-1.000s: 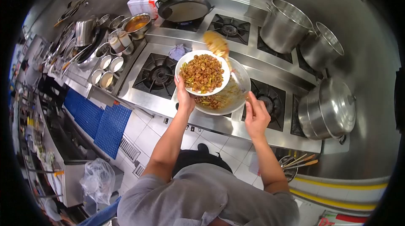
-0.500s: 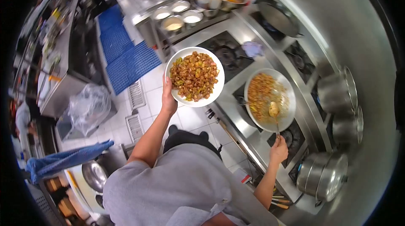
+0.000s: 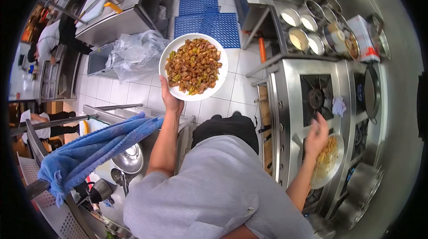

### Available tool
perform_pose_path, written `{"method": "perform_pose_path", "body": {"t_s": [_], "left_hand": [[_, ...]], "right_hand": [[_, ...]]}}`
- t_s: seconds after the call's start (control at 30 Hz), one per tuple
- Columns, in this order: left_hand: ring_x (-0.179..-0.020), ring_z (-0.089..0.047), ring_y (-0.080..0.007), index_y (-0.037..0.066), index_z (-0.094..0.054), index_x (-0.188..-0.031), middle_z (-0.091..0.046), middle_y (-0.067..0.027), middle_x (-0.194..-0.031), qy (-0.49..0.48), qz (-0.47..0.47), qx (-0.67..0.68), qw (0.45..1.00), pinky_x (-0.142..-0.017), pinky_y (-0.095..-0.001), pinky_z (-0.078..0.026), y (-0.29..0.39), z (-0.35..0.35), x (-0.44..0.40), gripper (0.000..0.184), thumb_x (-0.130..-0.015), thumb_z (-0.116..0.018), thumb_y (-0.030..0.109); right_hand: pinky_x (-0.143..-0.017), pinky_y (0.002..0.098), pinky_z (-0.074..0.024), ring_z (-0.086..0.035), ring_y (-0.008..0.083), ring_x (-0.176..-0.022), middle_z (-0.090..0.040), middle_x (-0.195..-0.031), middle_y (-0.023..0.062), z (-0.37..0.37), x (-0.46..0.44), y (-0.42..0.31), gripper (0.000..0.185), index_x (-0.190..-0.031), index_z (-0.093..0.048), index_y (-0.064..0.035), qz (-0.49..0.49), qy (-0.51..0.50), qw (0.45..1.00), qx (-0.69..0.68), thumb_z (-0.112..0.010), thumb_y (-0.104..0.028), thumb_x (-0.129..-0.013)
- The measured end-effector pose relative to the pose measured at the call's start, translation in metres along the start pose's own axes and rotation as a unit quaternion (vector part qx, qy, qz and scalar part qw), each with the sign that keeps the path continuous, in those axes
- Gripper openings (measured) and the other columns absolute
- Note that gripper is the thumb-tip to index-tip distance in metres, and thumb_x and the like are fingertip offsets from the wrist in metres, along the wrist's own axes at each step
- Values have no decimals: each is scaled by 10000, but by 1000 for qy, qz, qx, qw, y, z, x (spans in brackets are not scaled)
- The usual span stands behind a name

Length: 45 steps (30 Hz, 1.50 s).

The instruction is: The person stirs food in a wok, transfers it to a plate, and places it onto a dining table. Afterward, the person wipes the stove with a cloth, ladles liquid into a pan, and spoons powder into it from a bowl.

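Note:
A white round plate of diced brown food with green pieces is held out in front of me. My left hand grips its near rim, thumb on the edge and the other fingers hidden underneath. Over the stove at the right, my right hand is raised beside the white pan and is blurred by motion; no utensil shows in it. Some orange-brown food remains in the pan, partly behind my right forearm.
Blue towel on a rail at left. Bin with clear plastic bags beyond the plate. Blue floor mats ahead. Burner, cloth and steel pots at right. Two other people at far left.
The view has swung left, away from the stove. The plate stays in my left hand. My right hand held a spoon in the pan; now it is lifted away from the spoon.

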<state>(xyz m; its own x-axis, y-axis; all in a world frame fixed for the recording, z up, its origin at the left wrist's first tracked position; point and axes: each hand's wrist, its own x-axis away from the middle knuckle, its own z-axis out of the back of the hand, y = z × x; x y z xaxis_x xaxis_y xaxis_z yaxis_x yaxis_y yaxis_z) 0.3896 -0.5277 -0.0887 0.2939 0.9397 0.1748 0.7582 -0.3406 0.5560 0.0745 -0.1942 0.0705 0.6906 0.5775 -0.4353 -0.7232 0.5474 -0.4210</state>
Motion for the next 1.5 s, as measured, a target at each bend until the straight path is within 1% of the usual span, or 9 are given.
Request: {"method": "perform_pose_path", "body": {"t_s": [0.03, 0.2, 0.4, 0.5, 0.77, 0.93, 1.0, 1.27, 1.5], "left_hand": [[-1278, -524, -296, 31, -356, -1462, -492, -168, -1421, 14, -25, 15, 999, -1067, -428, -444, 12, 6, -2, 659, -1035, -357, 533], [-1269, -531, -306, 16, -363, -1461, -495, -174, -1424, 72, -81, 72, 992, -1070, -429, -439, 54, 54, -14, 689, -1029, -348, 553], [-1287, -515, -303, 13, -395, -1446, -501, -163, -1425, 136, -189, 155, 960, -1079, -434, -425, 76, 131, -35, 691, -1025, -354, 558], [-1306, -497, -303, 27, -393, -1453, -493, -151, -1438, 171, -246, 168, 939, -1086, -434, -416, 96, 167, -40, 680, -1026, -351, 555], [-1312, -492, -307, 43, -393, -1459, -482, -139, -1450, 252, -342, 235, 874, -1098, -443, -403, 142, 235, -59, 670, -1029, -333, 553], [-1340, -464, -313, 47, -364, -1478, -458, -135, -1475, 279, -414, 246, 831, -1118, -455, -381, 180, 272, -106, 670, -1029, -350, 544], [-1330, -475, -307, 38, -361, -1475, -470, -141, -1461, 287, -422, 226, 830, -1106, -446, -393, 208, 292, -120, 680, -1030, -333, 551], [-1281, -519, -296, 1, -366, -1458, -505, -161, -1415, 220, -414, 174, 866, -1083, -417, -416, 337, 389, -211, 692, -1029, -362, 544], [-1223, -565, -281, 28, -354, -1469, -524, -164, -1380, 221, -391, 88, 889, -1042, -415, -463, 446, 450, -258, 650, -1026, -424, 499]], "right_hand": [[-970, 360, -469, -614, 270, -1116, -647, -1204, 140, -36, -22, -37, 305, -1238, -631, -14, 90, -75, 993, -7, -594, -127, -957], [-1000, 434, -419, -540, 347, -1179, -536, -1351, 144, -206, -69, -217, 486, -1342, -574, -114, 415, -265, 855, -162, -664, -163, -867], [-1073, 501, -313, -384, 376, -1320, -335, -1514, 184, -348, -64, -331, 624, -1478, -432, -162, 612, -308, 711, -159, -608, -313, -898], [-1108, 531, -253, -311, 418, -1361, -235, -1567, 219, -408, -35, -372, 657, -1522, -354, -121, 629, -316, 682, -196, -515, -379, -940], [-1114, 581, -203, -241, 460, -1405, -138, -1588, 283, -497, 34, -470, 744, -1569, -208, -97, 645, -356, 612, -288, -495, -288, -910], [-1121, 561, -197, -258, 431, -1410, -203, -1590, 231, -513, 20, -541, 688, -1512, -354, -71, 761, -281, 535, -234, -495, -210, -853], [-1114, 552, -203, -269, 406, -1410, -278, -1571, 190, -527, 19, -579, 607, -1422, -487, -82, 658, -347, 583, -327, -500, -198, -826], [-1103, 552, -207, -277, 411, -1392, -329, -1550, 171, -608, -1, -736, 562, -1357, -559, -154, 746, -313, 565, -163, -527, -181, -796], [-1112, 510, -236, -334, 394, -1336, -385, -1467, 180, -620, 44, -819, 397, -1158, -697, -146, 665, -351, 640, -158, -528, -158, -798]]}}
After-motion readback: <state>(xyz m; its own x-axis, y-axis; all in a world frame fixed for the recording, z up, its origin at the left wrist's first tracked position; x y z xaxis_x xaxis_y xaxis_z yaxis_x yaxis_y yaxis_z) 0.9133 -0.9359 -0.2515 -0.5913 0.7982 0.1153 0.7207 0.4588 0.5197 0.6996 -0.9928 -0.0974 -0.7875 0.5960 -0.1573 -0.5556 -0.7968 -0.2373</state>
